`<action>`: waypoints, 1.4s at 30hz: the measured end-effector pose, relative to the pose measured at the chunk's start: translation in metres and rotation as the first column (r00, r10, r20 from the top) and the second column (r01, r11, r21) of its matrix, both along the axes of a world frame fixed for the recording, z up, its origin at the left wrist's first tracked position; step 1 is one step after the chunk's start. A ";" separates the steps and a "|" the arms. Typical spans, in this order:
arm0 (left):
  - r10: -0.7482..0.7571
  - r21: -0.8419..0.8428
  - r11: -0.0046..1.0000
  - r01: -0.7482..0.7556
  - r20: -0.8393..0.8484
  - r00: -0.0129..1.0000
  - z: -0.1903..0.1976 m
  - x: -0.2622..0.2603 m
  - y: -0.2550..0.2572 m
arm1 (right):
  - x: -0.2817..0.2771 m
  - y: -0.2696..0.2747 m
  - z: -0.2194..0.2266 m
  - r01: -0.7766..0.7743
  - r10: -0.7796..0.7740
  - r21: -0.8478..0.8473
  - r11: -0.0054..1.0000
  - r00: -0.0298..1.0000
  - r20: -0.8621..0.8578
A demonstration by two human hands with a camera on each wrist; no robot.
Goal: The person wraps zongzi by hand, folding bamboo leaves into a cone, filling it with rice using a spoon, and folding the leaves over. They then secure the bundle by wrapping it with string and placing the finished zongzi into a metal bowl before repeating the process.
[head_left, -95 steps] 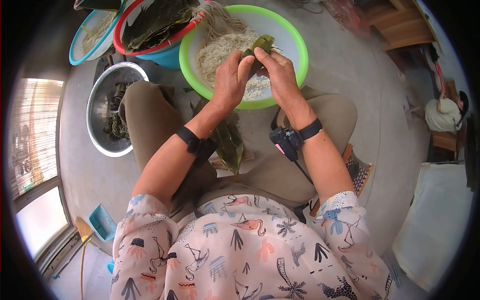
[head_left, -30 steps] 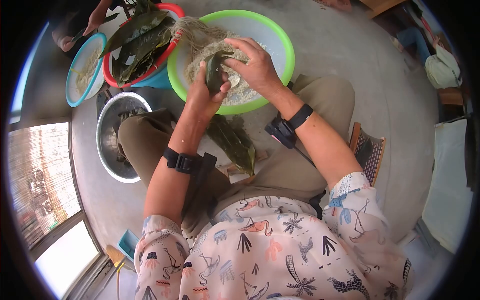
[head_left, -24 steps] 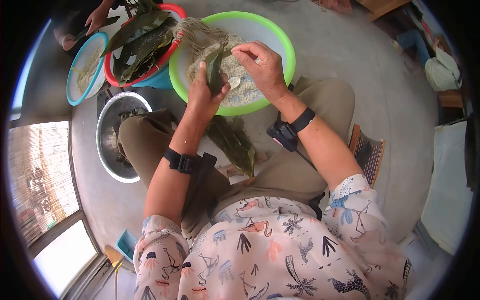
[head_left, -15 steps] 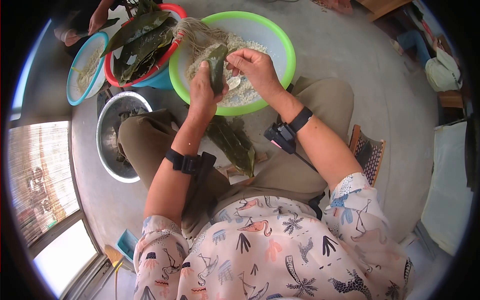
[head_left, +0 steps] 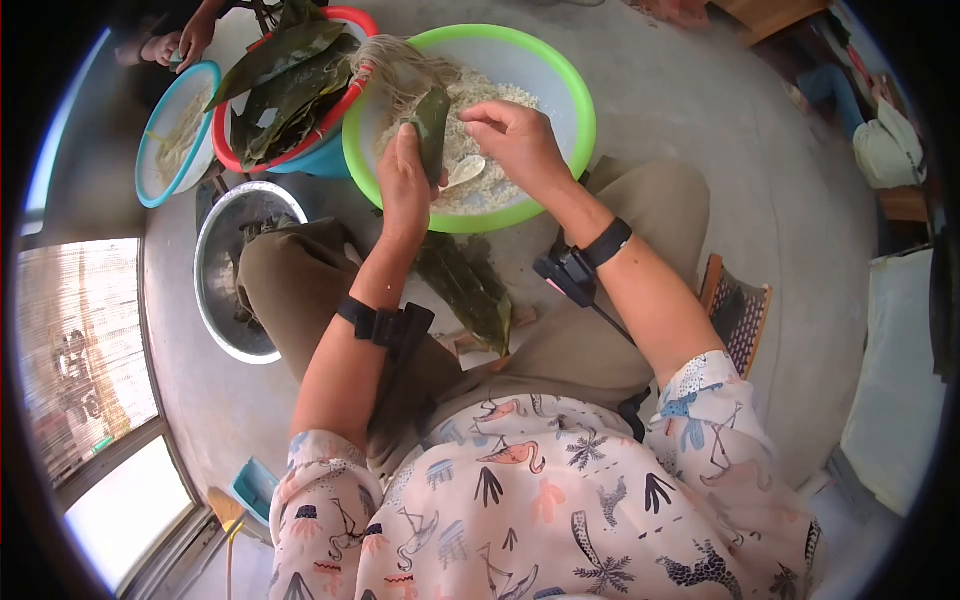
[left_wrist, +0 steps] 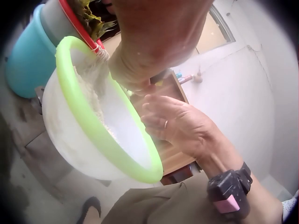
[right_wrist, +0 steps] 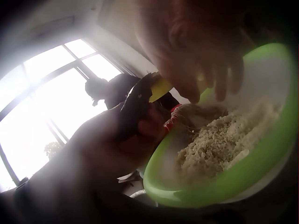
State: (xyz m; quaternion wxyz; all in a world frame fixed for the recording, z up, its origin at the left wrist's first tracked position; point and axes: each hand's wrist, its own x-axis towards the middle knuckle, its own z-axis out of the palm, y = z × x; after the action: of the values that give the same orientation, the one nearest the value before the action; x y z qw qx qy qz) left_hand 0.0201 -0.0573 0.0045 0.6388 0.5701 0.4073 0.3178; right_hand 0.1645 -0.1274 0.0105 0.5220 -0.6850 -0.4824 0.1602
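My left hand (head_left: 405,185) grips a zongzi (head_left: 432,130) wrapped in dark green leaf, its thumb along one side. In the right wrist view a yellow-green leaf end (right_wrist: 161,88) juts from the bundle towards my right hand. That right hand (head_left: 520,150) hovers just beside it, fingers loosely bent; the left wrist view shows them bent side by side. Under both hands stands a green-rimmed basin (head_left: 580,120) of rice (head_left: 500,190). A white spoon (head_left: 466,170) lies on the rice, and a bunch of pale strings (head_left: 395,65) hangs over the basin's far left edge.
A red-rimmed basin (head_left: 225,140) of leaves and a blue-rimmed basin (head_left: 145,180) stand at the left. Dark tied bundles partly show in a metal bowl (head_left: 215,320) by the left knee. Leaves (head_left: 465,290) lie between the legs. Another person's hands (head_left: 185,45) are at the back left.
Both hands held the leaf bundle higher up at first. The left hand now holds it alone, after the right hand worked at its top and drew slightly away. The spoon shows more fully.
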 end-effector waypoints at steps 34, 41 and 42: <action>0.056 0.472 0.881 0.038 -0.183 0.982 -0.021 0.005 -0.002 | 0.002 0.002 0.005 -0.159 0.094 -0.003 0.987 0.603 -0.792; 0.009 0.477 0.876 0.070 -0.160 0.987 -0.017 0.004 -0.005 | 0.018 0.004 0.007 -0.270 0.114 -0.037 0.962 0.523 -0.845; -0.012 0.476 0.876 0.081 -0.147 0.989 -0.016 0.004 -0.006 | 0.020 0.004 0.006 -0.304 0.126 -0.031 0.952 0.483 -0.866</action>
State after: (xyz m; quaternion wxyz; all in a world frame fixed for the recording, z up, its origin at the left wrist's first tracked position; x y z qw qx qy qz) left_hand 0.0237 -0.0634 -0.0115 0.4550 0.7411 0.3455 0.3526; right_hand 0.1850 -0.1231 0.0167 0.6026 -0.4943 -0.2274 0.5838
